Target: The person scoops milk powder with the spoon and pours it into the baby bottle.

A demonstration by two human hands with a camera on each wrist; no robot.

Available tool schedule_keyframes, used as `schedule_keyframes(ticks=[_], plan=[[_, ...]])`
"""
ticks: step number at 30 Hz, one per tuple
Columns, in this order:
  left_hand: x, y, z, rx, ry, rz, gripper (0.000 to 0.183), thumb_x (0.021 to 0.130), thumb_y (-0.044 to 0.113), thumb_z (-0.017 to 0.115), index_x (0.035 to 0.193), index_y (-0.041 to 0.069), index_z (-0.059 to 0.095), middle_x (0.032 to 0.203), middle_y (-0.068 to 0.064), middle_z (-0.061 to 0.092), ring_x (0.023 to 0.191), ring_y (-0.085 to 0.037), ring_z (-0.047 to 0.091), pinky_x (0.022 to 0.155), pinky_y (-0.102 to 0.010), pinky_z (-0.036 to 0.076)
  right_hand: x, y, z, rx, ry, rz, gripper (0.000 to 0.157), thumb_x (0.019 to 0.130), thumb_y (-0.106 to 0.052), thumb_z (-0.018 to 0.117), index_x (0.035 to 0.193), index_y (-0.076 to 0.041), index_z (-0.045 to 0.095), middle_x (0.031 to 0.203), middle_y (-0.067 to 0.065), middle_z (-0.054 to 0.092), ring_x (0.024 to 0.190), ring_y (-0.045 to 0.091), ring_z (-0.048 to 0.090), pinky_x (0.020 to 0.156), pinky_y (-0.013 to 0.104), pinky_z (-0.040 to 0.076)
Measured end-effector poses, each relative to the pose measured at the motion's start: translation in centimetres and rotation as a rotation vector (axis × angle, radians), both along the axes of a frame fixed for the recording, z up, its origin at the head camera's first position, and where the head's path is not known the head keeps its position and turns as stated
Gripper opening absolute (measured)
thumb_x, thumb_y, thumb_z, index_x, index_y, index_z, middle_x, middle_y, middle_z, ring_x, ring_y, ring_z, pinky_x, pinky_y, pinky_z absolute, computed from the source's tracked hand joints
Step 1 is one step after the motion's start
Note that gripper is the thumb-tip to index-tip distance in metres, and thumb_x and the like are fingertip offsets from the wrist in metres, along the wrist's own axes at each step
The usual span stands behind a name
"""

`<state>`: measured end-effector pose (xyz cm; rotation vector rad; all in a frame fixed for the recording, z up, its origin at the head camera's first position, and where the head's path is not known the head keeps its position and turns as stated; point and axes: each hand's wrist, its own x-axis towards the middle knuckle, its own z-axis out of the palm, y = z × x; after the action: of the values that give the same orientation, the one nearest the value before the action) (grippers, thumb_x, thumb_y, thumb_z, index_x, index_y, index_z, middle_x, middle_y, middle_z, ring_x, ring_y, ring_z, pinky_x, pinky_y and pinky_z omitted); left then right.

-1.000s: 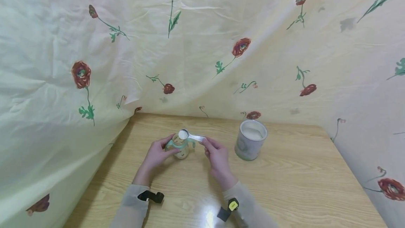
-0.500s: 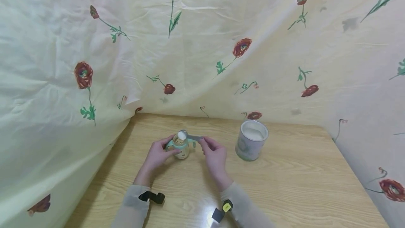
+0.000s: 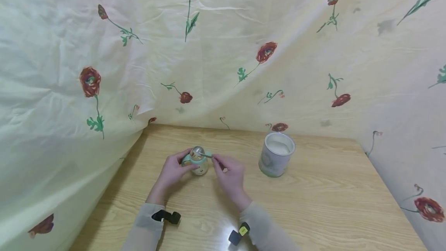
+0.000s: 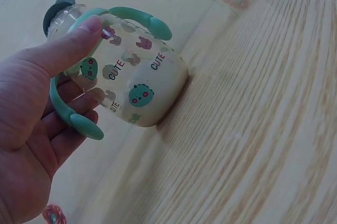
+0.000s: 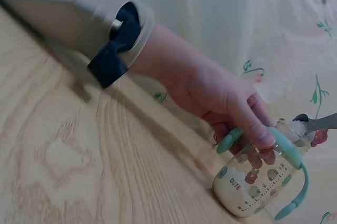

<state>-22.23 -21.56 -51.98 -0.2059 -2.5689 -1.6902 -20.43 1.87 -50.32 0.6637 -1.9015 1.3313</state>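
Note:
A clear baby bottle (image 3: 200, 169) with mint-green handles and printed animal faces stands upright on the table. My left hand (image 3: 175, 167) grips it around the upper part, thumb in front, as the left wrist view also shows on the bottle (image 4: 139, 71). Pale contents lie in its lower part. From the right, my right hand (image 3: 231, 175) pinches the handle of a scoop (image 3: 198, 150), whose bowl is turned over at the bottle's open mouth. In the right wrist view, white powder shows at the mouth beside the scoop (image 5: 322, 122); the right hand is out of that view.
An open tin (image 3: 275, 154) with white contents stands on the table to the right of my right hand. A flower-printed cloth (image 3: 216, 69) hangs behind and to the sides of the wooden table (image 3: 313, 196).
My right hand has moved left and turned, tipping the scoop from level with white powder in it to overturned at the bottle's mouth. The left hand and bottle have stayed in place.

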Motion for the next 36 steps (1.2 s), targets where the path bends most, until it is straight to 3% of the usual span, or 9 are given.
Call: schedule_keyframes(ticks=[2, 5, 14, 23, 36], plan=[[0.1, 0.0, 0.0, -0.006, 0.004, -0.006, 0.077, 0.082, 0.03, 0.096, 0.148, 0.009, 0.064, 0.148, -0.014, 0.064, 0.137, -0.035, 0.06, 0.117, -0.051, 0.046, 0.0, 0.0, -0.1, 0.073, 0.105, -0.025, 0.018, 0.087, 0.009, 0.081, 0.101, -0.003, 0.083, 0.083, 0.004, 0.079, 0.063, 0.013, 0.067, 0.059, 0.019, 0.056], [0.3, -0.1, -0.1, -0.004, -0.001, -0.015, 0.075, 0.082, 0.029, 0.095, 0.148, 0.009, 0.064, 0.147, -0.014, 0.065, 0.137, -0.035, 0.06, 0.118, -0.052, 0.045, 0.2, 0.1, -0.3, 0.131, 0.179, -0.04, 0.02, 0.084, 0.008, 0.083, 0.1, -0.004, 0.083, 0.08, 0.003, 0.078, 0.062, 0.013, 0.065, 0.059, 0.021, 0.054], [1.1, 0.3, 0.1, 0.001, -0.016, -0.006, 0.074, 0.083, 0.027, 0.094, 0.148, 0.007, 0.064, 0.147, -0.015, 0.064, 0.138, -0.037, 0.059, 0.12, -0.052, 0.042, 0.6, 0.1, -0.8, 0.179, 0.233, -0.041, 0.022, 0.082, 0.007, 0.083, 0.102, -0.002, 0.083, 0.09, 0.006, 0.081, 0.064, 0.015, 0.066, 0.058, 0.018, 0.054], [0.8, 0.3, 0.4, -0.011, -0.008, 0.002, 0.075, 0.083, 0.029, 0.095, 0.148, 0.009, 0.064, 0.147, -0.014, 0.065, 0.138, -0.035, 0.059, 0.119, -0.051, 0.044, 0.3, 0.3, -0.3, 0.199, 0.235, -0.055, 0.022, 0.084, 0.008, 0.082, 0.103, -0.002, 0.083, 0.092, 0.007, 0.081, 0.067, 0.017, 0.069, 0.061, 0.021, 0.057], [0.3, 0.3, 0.3, 0.001, -0.013, -0.012, 0.077, 0.082, 0.031, 0.095, 0.148, 0.009, 0.063, 0.149, -0.014, 0.063, 0.14, -0.037, 0.057, 0.12, -0.053, 0.042, -0.1, 0.5, -0.3, 0.19, 0.187, -0.078, 0.02, 0.085, 0.006, 0.083, 0.103, -0.004, 0.083, 0.088, 0.005, 0.081, 0.063, 0.012, 0.064, 0.058, 0.016, 0.053]])
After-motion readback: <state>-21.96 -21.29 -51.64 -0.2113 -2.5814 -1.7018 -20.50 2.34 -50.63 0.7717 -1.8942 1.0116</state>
